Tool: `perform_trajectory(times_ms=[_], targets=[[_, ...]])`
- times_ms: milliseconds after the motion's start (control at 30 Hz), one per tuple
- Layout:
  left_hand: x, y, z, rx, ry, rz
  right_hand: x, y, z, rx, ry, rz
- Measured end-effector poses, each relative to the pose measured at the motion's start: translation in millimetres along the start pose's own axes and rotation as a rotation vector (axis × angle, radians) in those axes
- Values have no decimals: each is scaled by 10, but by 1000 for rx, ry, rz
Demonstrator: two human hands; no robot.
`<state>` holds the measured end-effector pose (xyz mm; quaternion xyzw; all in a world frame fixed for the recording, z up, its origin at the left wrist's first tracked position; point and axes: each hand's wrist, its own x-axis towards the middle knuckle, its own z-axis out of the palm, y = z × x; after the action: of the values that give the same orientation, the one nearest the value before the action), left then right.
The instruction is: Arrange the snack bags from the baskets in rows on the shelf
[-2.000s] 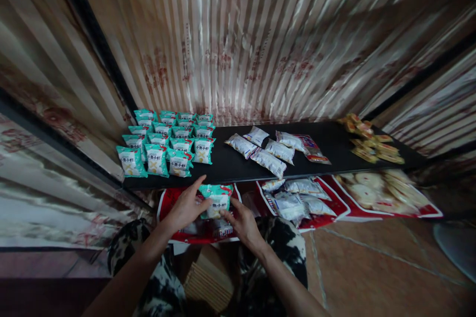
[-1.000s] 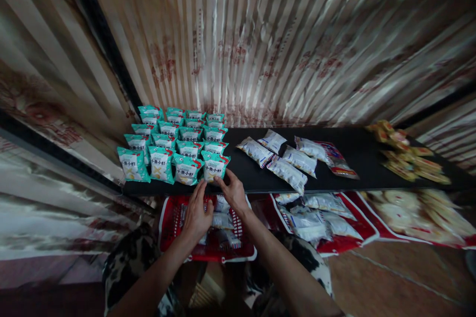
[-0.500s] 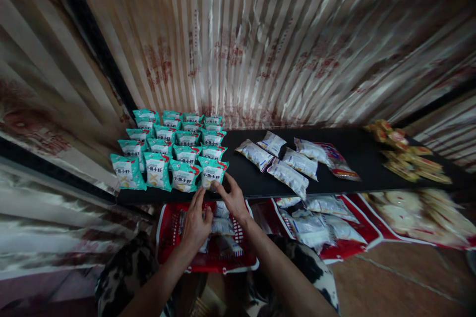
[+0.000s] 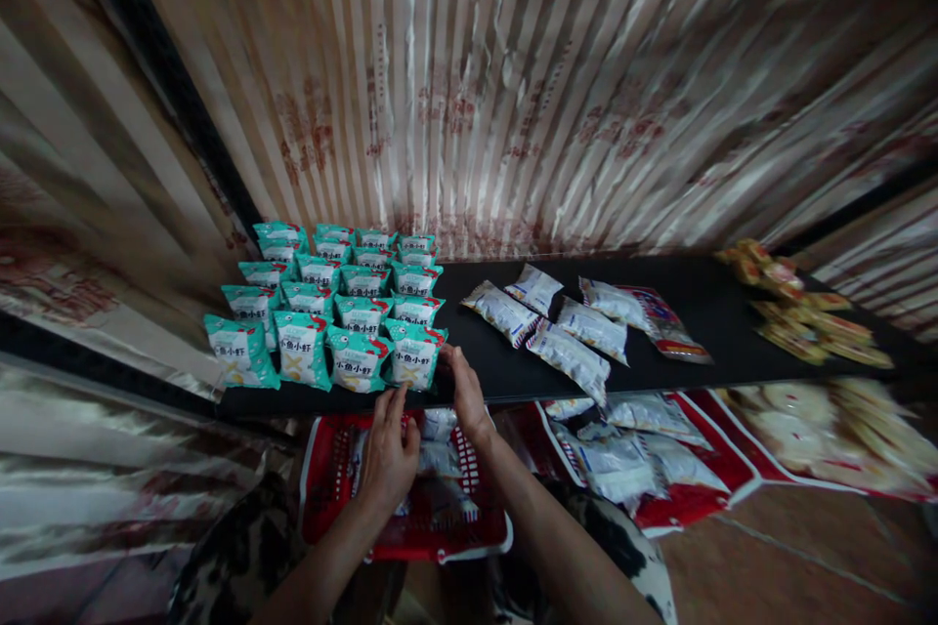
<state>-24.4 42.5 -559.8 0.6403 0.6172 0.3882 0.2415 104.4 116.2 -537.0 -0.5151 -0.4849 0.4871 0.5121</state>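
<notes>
Rows of small teal-and-white snack bags (image 4: 302,352) stand upright on the left part of the black shelf (image 4: 505,369). My left hand (image 4: 392,449) is just below the front right snack bag (image 4: 414,357), its fingertips at the bag's lower edge and thumb apart. To the right of that same bag is my right hand (image 4: 464,395), fingers stretched out beside its edge; whether they touch it I cannot tell. Neither hand grips anything. Under my hands is a red basket (image 4: 322,498) holding silvery white packets (image 4: 438,459).
Several white packets (image 4: 569,357) lie loosely mid-shelf, beside a flat red-and-clear packet (image 4: 663,324). Yellow packaged snacks (image 4: 821,322) lie farther right. Below stand another red basket (image 4: 663,514) with white packets and one with pale packs (image 4: 798,430). Striped sheeting (image 4: 469,88) hangs behind.
My right thumb has come off the front of the front right bag, and the right hand is now beside it. The view has shifted slightly.
</notes>
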Motion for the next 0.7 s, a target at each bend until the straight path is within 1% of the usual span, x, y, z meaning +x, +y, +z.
perform_trajectory(times_ms=[233,433,533,700], targets=[[47,13,-10,-8,-4,13,69,110,-2,-50,-33,-31],[71,-8,6,-4,-14,-5,99,47,4,-189,-25,-78],[92,-19,10,-12,-20,2,98,71,-3,-190,-23,-79],[97,-31,1,-22,-13,6,153,180,-33,-119,45,-30]])
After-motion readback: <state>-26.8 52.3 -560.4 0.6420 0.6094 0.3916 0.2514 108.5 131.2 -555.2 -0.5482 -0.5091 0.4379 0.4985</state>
